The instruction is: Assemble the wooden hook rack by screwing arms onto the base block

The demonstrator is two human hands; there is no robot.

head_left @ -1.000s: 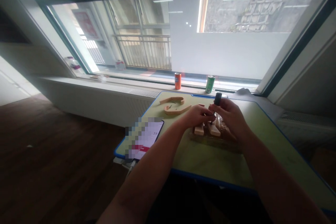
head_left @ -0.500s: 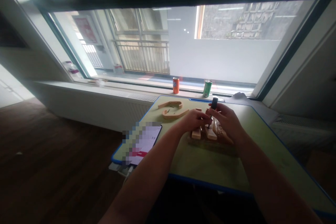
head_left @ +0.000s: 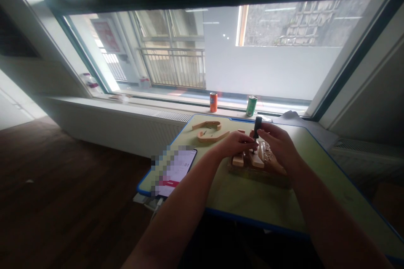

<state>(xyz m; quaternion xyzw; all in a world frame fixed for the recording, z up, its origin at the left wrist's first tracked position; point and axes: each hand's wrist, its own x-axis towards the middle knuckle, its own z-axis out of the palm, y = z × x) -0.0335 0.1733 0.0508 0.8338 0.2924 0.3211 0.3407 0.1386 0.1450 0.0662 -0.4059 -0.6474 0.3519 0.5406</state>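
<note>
In the head view, tabletop [head_left: 233, 195] spreads between the blue near edge [head_left: 252, 221] and a clear plastic package [head_left: 244, 172] bearing wooden blocks [head_left: 257, 161]. The right hand [head_left: 274, 135] grips a black-handled screwdriver [head_left: 258, 126] above the right block; the left hand's [head_left: 236, 143] fingertips bunch beside the shaft, their hold unclear. Curved wooden pieces [head_left: 214, 135] lie far left.
</note>
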